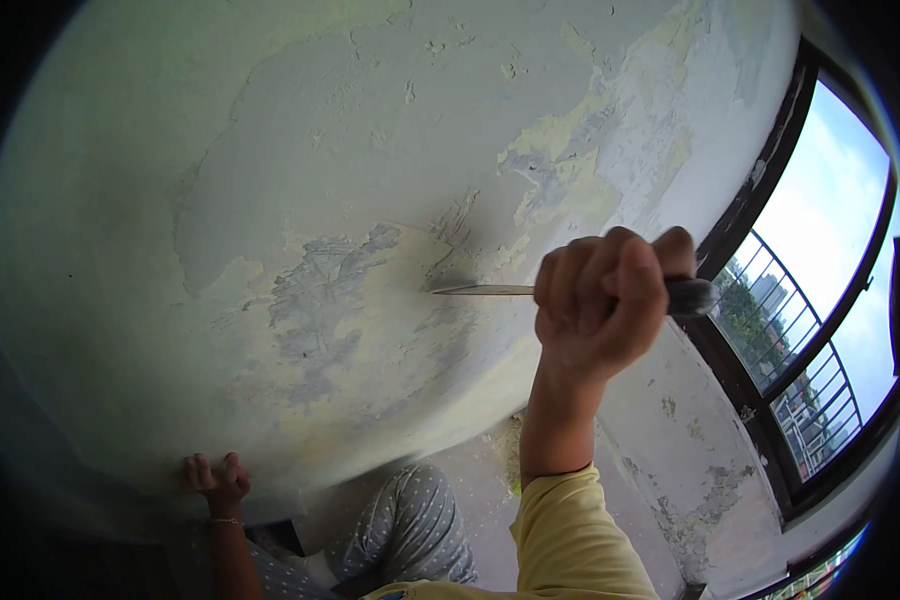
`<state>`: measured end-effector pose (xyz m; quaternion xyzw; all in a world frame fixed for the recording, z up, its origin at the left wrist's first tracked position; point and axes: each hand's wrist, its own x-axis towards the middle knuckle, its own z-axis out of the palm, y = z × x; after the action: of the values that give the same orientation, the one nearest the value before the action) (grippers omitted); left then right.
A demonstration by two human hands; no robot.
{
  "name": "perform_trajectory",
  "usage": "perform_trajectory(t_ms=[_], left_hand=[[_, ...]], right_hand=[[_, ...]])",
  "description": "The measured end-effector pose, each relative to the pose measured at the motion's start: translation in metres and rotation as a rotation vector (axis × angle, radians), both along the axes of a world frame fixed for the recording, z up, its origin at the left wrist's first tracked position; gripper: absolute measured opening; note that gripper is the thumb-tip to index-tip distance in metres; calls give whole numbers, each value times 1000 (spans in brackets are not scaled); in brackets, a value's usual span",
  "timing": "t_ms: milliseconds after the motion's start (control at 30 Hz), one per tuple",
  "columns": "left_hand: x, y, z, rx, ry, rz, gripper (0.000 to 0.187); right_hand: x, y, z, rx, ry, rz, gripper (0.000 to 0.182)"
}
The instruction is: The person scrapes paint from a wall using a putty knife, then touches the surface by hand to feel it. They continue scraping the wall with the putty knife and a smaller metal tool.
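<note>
Right hand fisted tight round the dark handle of a scraper; handle end sticks out past the fingers toward the window. Thin metal blade runs level to the left, its tip touching the wall at the edge of a flaking patch, about mid-wall. Yellow sleeve on that arm, pushed back from the wrist.

Left hand low on the wall, near its bottom left, fingers spread flat against the plaster, holding nothing. Thin bracelet at the wrist.

Wall surface: pale paint peeled off in large irregular areas, grey plaster and yellowish undercoat exposed around the blade tip and up toward the top right.

Window at the right edge, dark frame, metal bars outside, trees and buildings beyond. Grey dotted trousers visible below, between the arms.
</note>
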<state>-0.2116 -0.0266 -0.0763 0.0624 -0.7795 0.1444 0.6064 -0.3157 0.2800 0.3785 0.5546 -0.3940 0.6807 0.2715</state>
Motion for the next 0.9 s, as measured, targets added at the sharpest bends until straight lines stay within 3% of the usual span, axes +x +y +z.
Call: perform_trajectory(t_ms=[33, 167, 233, 333, 433, 533, 633, 667, 800, 900], left_hand=[[0, -1, -4, 12, -10, 3, 37], [1, 1, -1, 0, -14, 23, 38], [2, 0, 1, 0, -10, 14, 38], [0, 0, -3, 16, -5, 4, 36], [0, -2, -8, 25, -9, 0, 34], [-1, -2, -5, 17, -9, 4, 34], [0, 1, -2, 15, 0, 7, 34], [-1, 1, -1, 20, 6, 10, 34], [-1, 1, 4, 0, -4, 8, 38], [2, 1, 2, 0, 0, 13, 37]], right_hand=[[-1, 12, 12, 41, 158, 61, 25], [-6, 17, 19, -36, 270, 45, 23], [-16, -9, -2, 2, -183, -96, 29], [-8, -2, -3, -4, -167, 50, 34], [7, 27, 21, 51, 262, 51, 22], [-1, 20, 25, 0, 349, -1, 24], [-18, -3, 1, 15, -110, -75, 26], [-15, -2, 2, 13, -107, -75, 26], [10, 28, 28, 111, 387, 67, 15], [7, 28, 24, 54, 424, 28, 18]])
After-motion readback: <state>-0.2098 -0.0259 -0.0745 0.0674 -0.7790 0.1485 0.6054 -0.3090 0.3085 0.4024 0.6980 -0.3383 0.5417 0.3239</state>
